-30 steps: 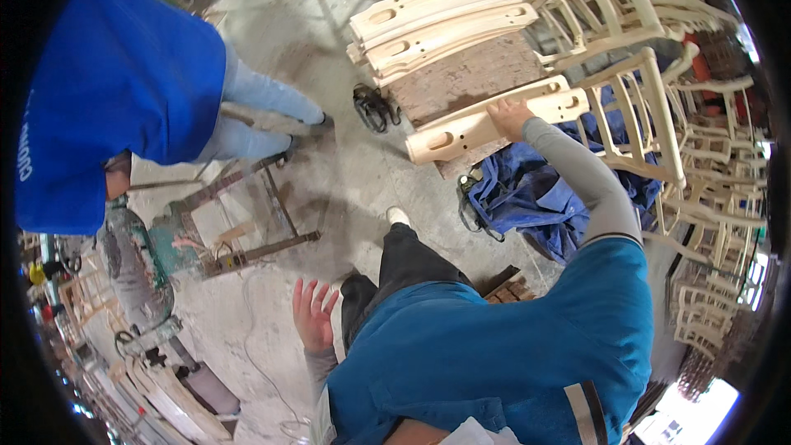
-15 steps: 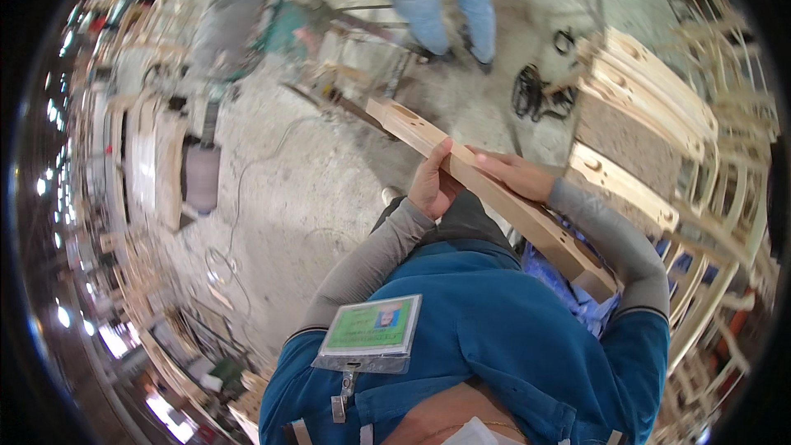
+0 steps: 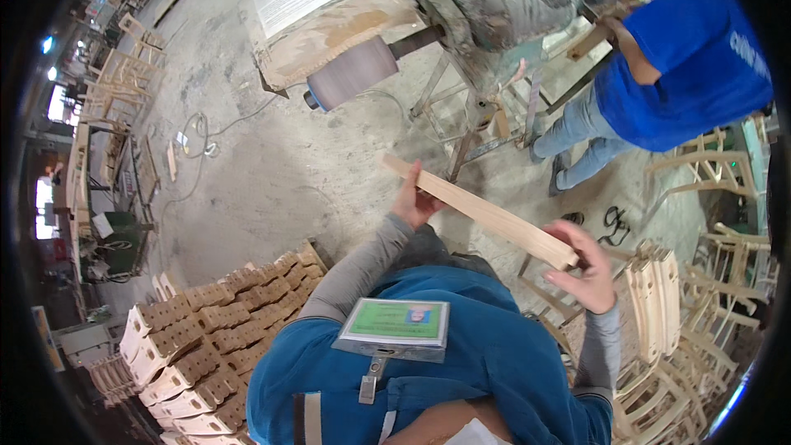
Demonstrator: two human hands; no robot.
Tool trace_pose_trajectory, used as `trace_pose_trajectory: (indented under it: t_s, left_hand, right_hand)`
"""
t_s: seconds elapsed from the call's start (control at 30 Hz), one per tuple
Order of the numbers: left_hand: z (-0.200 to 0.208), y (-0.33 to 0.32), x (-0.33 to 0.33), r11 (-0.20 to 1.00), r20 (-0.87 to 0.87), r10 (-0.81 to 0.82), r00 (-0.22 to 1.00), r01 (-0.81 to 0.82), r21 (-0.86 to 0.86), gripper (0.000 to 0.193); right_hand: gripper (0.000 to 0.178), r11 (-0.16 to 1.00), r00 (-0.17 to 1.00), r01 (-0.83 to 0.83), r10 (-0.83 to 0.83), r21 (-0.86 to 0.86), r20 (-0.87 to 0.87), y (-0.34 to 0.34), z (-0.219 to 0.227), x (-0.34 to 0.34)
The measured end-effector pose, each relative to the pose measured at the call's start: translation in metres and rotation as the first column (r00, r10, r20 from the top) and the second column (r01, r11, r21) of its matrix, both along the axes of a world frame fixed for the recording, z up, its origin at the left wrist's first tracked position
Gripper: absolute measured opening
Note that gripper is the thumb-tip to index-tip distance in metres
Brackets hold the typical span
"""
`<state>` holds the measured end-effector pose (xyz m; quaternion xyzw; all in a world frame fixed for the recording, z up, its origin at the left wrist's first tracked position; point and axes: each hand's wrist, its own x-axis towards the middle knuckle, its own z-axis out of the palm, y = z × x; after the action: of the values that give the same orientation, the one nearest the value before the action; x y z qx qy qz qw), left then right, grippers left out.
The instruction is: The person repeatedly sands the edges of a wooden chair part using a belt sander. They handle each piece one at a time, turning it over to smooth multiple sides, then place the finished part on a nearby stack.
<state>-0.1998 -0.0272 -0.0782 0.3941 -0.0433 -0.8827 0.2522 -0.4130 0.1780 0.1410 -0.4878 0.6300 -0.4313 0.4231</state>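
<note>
Right hand [image 3: 589,268] shifted from mid-length to the right end of the long, pale wooden rail [image 3: 486,213]

Left hand [image 3: 418,203]: fingers wrapped around the rail toward its left end. Right thumb and fingers bracketed the other end; blurred, so I could not tell whether they gripped. Rail was held in mid-air above the grey concrete floor [image 3: 288,181], apart from the grey cylindrical roller [image 3: 353,74]. Progress, judged: pickup done; upright pale slotted wooden rails [image 3: 655,301] at right remained unheld. Long axis slanted from near right to far left, left end pointing forward-left.
</note>
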Motion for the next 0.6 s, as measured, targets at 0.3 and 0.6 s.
trace_pose_trajectory:
  t_s: [0.3, 0.6]
  left_hand:
    - [-0.073, -0.137, 0.077, 0.97, -0.064, 0.217, 0.974, -0.208, 0.126, 0.071]
    - [-0.095, -0.174, 0.059, 0.865, -0.162, 0.461, 0.873, -0.4, 0.304, 0.047]
  right_hand:
    - [0.039, 0.995, 0.911, -0.057, 0.019, -0.08, -0.412, -0.186, -0.047, 0.094]
    - [0.036, 0.997, 0.862, -0.074, 0.047, -0.034, -0.505, -0.278, -0.097, 0.117]
